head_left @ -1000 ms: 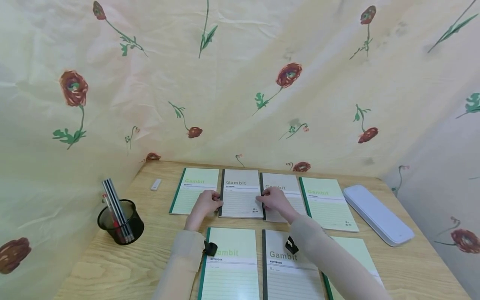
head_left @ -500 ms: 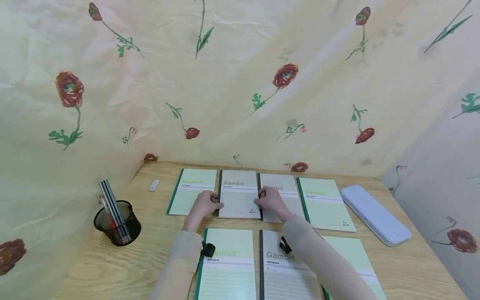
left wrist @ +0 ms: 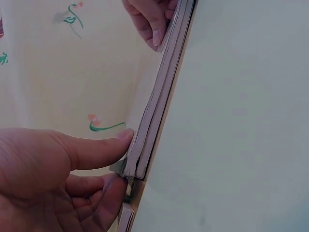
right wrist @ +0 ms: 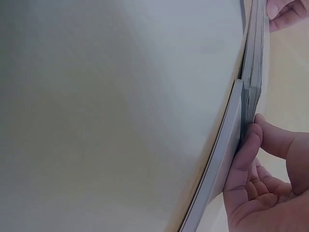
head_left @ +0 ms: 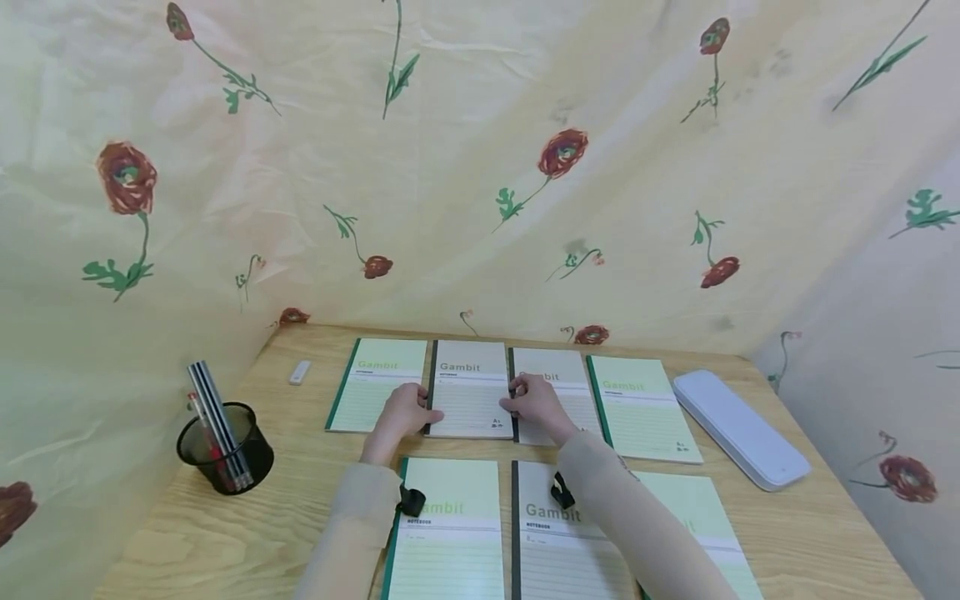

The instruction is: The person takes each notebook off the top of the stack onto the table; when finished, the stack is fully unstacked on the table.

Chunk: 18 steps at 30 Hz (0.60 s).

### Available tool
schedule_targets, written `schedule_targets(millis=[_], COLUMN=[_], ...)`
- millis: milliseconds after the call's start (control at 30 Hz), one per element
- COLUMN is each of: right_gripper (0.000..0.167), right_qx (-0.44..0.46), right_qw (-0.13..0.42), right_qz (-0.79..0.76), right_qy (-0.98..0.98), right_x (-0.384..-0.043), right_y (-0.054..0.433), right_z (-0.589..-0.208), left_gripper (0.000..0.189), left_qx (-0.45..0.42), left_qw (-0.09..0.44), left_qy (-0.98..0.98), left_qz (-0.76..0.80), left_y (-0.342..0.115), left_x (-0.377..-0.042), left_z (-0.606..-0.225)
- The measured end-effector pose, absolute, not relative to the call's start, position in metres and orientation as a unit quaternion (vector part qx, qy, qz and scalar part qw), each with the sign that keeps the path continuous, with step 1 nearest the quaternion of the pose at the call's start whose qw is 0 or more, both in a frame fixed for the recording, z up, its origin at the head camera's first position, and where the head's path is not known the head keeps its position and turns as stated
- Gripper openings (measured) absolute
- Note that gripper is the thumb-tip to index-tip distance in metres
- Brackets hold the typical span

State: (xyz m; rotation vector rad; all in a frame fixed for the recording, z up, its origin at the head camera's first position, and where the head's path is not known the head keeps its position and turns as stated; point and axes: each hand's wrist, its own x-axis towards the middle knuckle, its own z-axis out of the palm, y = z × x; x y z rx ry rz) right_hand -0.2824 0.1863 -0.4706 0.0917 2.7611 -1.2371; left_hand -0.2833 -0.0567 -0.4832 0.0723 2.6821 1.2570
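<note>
A grey notebook (head_left: 468, 408) with a dark spine lies second from the left in the back row. My left hand (head_left: 407, 408) holds its left edge, thumb on top and fingers at the side. At the opposite edge my right hand (head_left: 538, 402) holds it the same way, partly covering the grey notebook to its right (head_left: 564, 367). In the left wrist view, the page edges (left wrist: 153, 116) show two layers, one on top of the other. The right wrist view has the right fingers (right wrist: 244, 159) against the neighbouring notebook's edge (right wrist: 217, 150).
Green notebooks (head_left: 375, 392) (head_left: 648, 417) end the back row. In front lie a green notebook (head_left: 450, 558), a grey one (head_left: 562, 567) and another green one (head_left: 701, 517), partly under the sleeves. A pen cup (head_left: 251, 462), an eraser (head_left: 300, 372) and a pale case (head_left: 738, 429) flank them.
The head view has shifted slightly, so everything sits a little further left. Both hands stay at the grey notebook's edges, with barely any movement against it.
</note>
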Motion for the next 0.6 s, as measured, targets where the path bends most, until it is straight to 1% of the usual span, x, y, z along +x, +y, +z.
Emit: schedule_targets(millis=[167, 367, 600], right_gripper=[0.03, 0.032, 0.033], right_qx=[0.026, 0.037, 0.052], right_qw=[0.061, 0.063, 0.061], right_qz=[-0.409, -0.426, -0.454], right_qy=[0.91, 0.902, 0.887], right_x=[-0.282, -0.281, -0.282], right_y=[0.187, 0.187, 0.191], right_z=[-0.471, -0.473, -0.476], left_gripper=[0.041, 0.046, 0.048], left_qx=[0.006, -0.023, -0.021], left_qw=[0.094, 0.11, 0.091], left_qy=[0.9, 0.892, 0.883], left_qz=[0.426, 0.437, 0.46], left_y=[-0.054, -0.055, -0.066], left_x=[-0.283, -0.28, -0.277], left_z=[-0.48, -0.472, -0.466])
